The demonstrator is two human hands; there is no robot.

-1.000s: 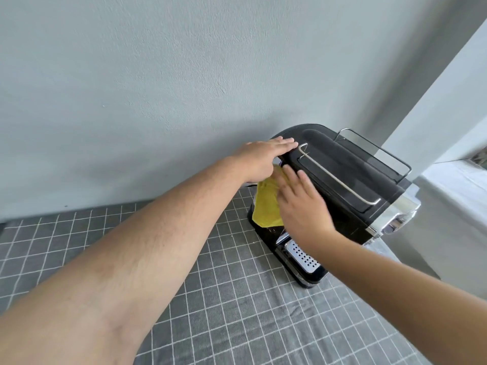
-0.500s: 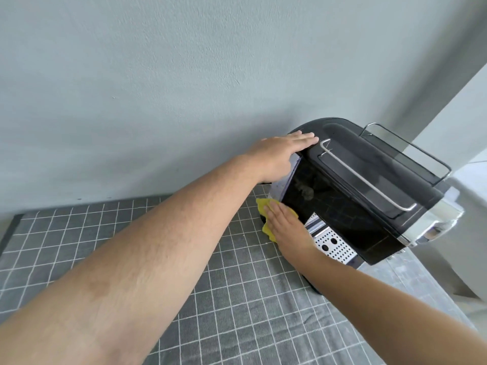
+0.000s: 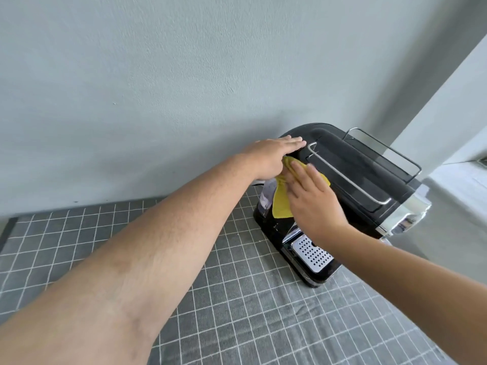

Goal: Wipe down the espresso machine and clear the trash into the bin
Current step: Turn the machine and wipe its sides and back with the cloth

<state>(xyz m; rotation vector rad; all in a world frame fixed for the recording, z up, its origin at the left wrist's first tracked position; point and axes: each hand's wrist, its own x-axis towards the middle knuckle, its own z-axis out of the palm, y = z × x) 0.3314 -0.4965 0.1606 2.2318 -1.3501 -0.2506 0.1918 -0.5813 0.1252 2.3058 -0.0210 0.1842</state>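
A black espresso machine with chrome trim stands at the back right of the table, against the wall. Its perforated metal drip tray sticks out at the front. My left hand lies flat on the machine's top left edge, fingers together. My right hand presses a yellow cloth flat against the machine's left side, high up near the top edge. Part of the cloth hangs down below my palm. No trash and no bin are in view.
A grey tablecloth with a white grid covers the table. A grey wall runs directly behind the machine. A white ledge sits to the right of it. Wire rails stand up on the machine's top.
My right hand has swept the yellow cloth from low on the machine's left side up to its top edge. My left hand stays on the top left corner.
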